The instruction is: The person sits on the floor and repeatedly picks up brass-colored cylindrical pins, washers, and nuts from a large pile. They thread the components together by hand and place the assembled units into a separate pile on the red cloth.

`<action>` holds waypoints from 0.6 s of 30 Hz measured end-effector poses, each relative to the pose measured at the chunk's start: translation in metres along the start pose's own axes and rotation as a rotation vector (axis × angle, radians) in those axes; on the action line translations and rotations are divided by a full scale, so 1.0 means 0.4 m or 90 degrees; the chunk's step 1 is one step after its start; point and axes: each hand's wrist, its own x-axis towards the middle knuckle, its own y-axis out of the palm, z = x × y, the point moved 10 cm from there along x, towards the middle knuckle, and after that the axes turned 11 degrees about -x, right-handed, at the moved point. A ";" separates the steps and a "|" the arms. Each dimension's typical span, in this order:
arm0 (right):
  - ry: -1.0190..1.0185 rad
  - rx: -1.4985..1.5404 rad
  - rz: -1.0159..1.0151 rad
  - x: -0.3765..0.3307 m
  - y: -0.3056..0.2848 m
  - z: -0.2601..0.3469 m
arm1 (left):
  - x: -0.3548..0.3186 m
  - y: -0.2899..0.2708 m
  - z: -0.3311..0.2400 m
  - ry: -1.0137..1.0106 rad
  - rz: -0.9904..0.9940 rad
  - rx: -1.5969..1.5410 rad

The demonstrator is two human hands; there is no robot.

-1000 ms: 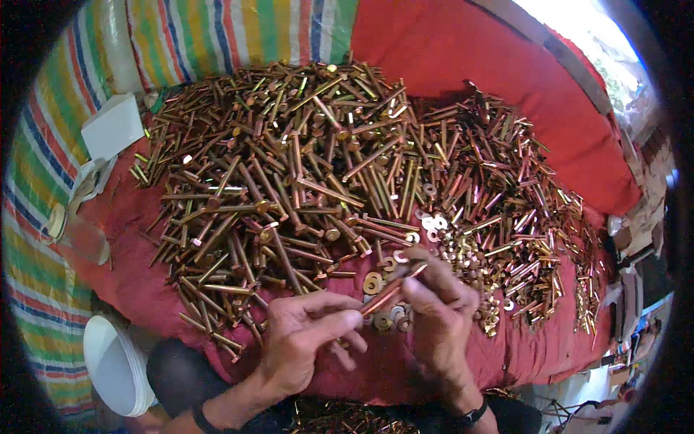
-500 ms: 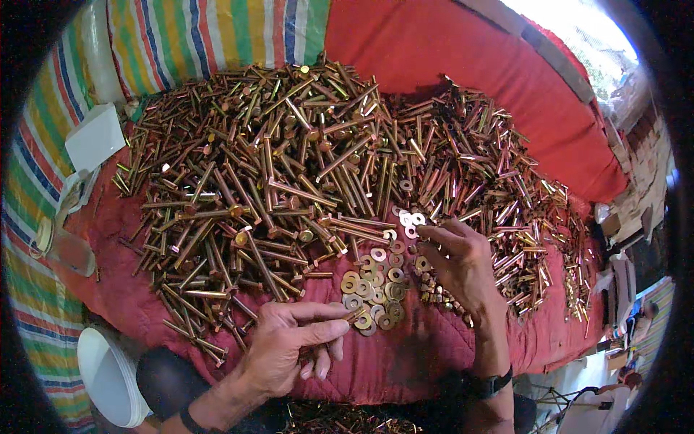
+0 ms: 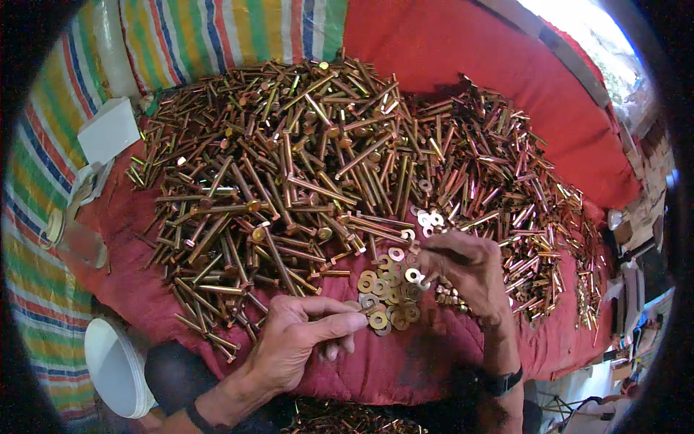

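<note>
My left hand (image 3: 307, 338) is closed, thumb and forefinger pinching a small gold-coloured bolt (image 3: 371, 310) that is mostly hidden by the fingers. Just beyond its tip lies a loose heap of flat washers (image 3: 395, 294) on the red quilted cloth (image 3: 405, 365). Over the right side of that heap, my right hand (image 3: 468, 273) points down with bent fingers. A bright washer (image 3: 412, 275) is at its fingertips and looks gripped. A few shinier washers (image 3: 430, 219) sit behind this hand, and small nuts (image 3: 450, 298) lie partly under it.
A large pile of long bolts (image 3: 289, 173) covers the middle and left. Shorter bolts (image 3: 499, 181) spread to the right. At left are a white plastic piece (image 3: 108, 132), a clear jar (image 3: 81, 242) and stacked white buckets (image 3: 116, 369). Striped sheeting (image 3: 238, 32) borders the back.
My right hand has come nearer and to the left, from the shiny washers down to the washer heap. The left hand keeps its pinch. The whole view has shifted slightly.
</note>
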 end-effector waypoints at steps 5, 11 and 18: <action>-0.125 0.021 0.071 -0.045 0.076 0.142 | -0.009 -0.006 -0.019 -0.005 0.032 -0.011; -0.310 -0.017 0.079 -0.078 0.108 0.224 | -0.016 -0.015 0.008 -0.117 0.067 -0.070; -0.351 -0.092 0.055 -0.094 0.115 0.230 | -0.019 -0.006 0.032 -0.173 0.103 -0.128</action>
